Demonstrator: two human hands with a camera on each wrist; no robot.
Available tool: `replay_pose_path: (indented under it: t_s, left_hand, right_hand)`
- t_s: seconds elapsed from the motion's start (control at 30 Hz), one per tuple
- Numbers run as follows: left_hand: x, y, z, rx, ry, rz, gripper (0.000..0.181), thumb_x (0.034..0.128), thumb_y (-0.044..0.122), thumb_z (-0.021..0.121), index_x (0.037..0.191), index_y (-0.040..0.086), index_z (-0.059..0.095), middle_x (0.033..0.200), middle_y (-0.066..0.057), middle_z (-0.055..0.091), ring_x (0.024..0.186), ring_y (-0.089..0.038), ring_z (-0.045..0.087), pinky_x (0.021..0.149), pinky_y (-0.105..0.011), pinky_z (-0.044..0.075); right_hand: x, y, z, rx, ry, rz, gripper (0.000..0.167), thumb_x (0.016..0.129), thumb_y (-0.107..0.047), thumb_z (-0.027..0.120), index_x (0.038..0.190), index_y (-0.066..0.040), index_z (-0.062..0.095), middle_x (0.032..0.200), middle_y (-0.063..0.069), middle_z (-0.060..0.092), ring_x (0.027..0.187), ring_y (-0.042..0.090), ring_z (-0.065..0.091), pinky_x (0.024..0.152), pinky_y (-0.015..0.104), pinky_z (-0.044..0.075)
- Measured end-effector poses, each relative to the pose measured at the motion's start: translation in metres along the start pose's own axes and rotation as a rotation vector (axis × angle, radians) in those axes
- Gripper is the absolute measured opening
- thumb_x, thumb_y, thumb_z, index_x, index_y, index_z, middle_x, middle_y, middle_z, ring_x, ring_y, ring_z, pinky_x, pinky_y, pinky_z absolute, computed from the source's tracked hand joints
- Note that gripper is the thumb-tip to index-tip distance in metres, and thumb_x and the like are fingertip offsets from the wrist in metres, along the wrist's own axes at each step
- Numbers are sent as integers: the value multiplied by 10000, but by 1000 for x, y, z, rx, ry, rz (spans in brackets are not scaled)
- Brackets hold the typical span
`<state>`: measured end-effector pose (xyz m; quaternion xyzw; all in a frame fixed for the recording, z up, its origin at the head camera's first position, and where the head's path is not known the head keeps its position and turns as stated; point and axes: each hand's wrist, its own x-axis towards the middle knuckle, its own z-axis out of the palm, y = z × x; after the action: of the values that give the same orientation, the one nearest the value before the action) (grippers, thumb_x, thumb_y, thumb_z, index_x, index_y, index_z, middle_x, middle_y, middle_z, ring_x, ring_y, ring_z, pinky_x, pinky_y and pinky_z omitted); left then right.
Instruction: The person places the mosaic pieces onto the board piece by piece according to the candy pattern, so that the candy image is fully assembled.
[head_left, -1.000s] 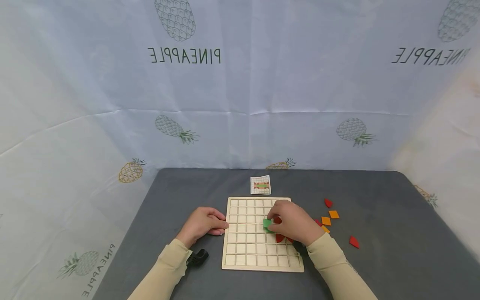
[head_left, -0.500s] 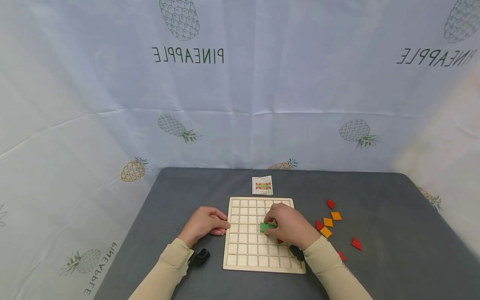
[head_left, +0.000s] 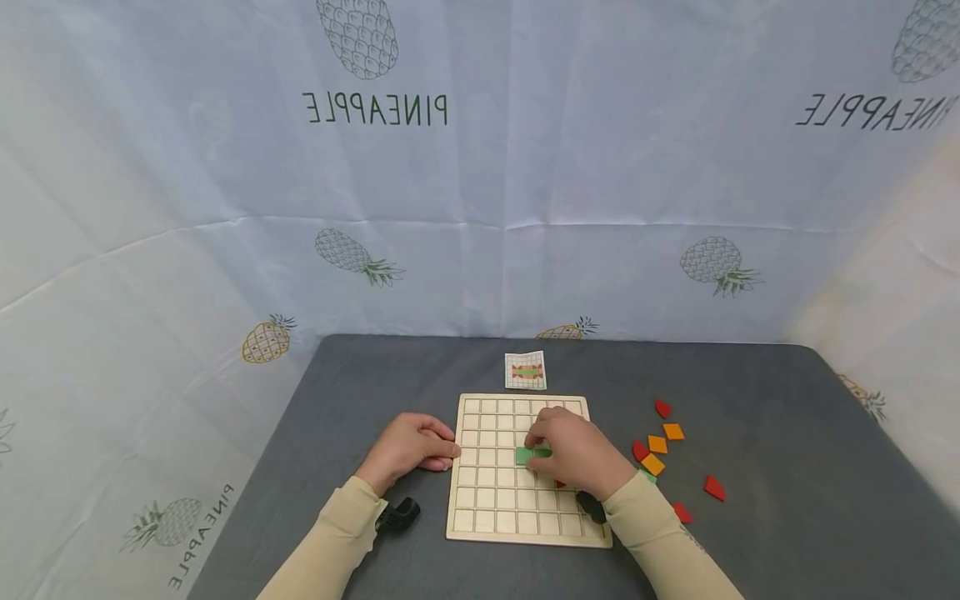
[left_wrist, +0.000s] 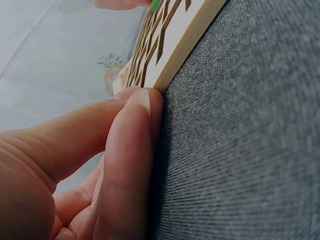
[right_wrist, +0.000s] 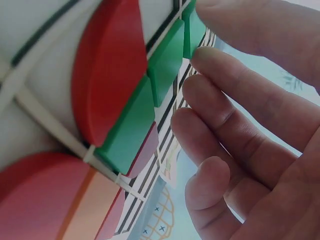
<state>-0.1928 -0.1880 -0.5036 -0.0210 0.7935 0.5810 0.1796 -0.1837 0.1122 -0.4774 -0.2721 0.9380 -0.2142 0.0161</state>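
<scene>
Fingers of the right hand (head_left: 576,452) pinch a green tile (head_left: 522,456) on the wooden grid board (head_left: 483,521), in line with two other green tiles (right_wrist: 167,64); the left hand (head_left: 407,448) holds the board's left edge between thumb and finger. Orange tiles (head_left: 673,432) lie on the grey table (head_left: 795,417), right of the board.

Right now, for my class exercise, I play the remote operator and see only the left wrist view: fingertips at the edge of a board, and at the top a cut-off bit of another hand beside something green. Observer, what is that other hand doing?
Observer: That is the right hand; its thumb and index finger pinch a green square at the board.
Operator: Understood. My view shows no loose pieces; do you see any off the board?
Observer: Yes, orange pieces and red pieces lie on the table to the right of the board.
</scene>
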Motion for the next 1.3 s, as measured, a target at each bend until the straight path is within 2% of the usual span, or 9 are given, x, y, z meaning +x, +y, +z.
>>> replay_pose_path:
  t_s: [0.5,0.7,0.83,1.03,1.17,1.3]
  left_hand:
    - [0,4,0,0,0,-10,324,839,98,927,1091,-13,756,860,-98,806,726,-138,788,691,-304,685]
    - [1,4,1,8,-1,-16,339,833,113,936,1095,-9,758,857,-92,805,732,-136,789,698,-308,686]
    - [-1,3,-1,19,-1,-14,344,839,131,933,1103,-4,759,863,-82,808,746,-141,789,714,-316,688]
    - [-2,4,-1,26,1,-12,332,847,137,926,1099,-1,761,860,-71,811,750,-145,788,723,-320,688]
    - [-3,4,-2,26,4,-6,336,841,140,929,1090,-8,759,852,-70,808,735,-138,781,719,-314,686]
    - [-2,4,-1,24,2,-4,344,842,150,932,1095,-11,762,858,-76,811,727,-135,778,719,-312,685]
  right_hand:
    - [0,-3,-3,-3,-14,10,103,881,-185,907,946,-189,827,912,-81,659,817,47,543,688,237,525]
    - [-9,4,-16,11,10,54,67,912,-203,878,935,-199,816,910,-78,667,835,81,560,694,243,537]
    - [-26,18,-31,18,17,77,56,926,-201,871,926,-218,818,906,-89,657,836,105,571,678,240,530]
    - [-70,49,-54,32,6,161,81,932,-223,870,988,-231,811,951,-98,659,853,120,616,693,246,545]
    - [-96,69,-61,-7,-2,211,124,901,-235,897,975,-263,801,969,-119,664,877,99,635,745,278,584]
    - [-114,82,-64,-37,-12,244,172,852,-266,935,952,-267,795,952,-133,686,880,93,615,761,323,591]
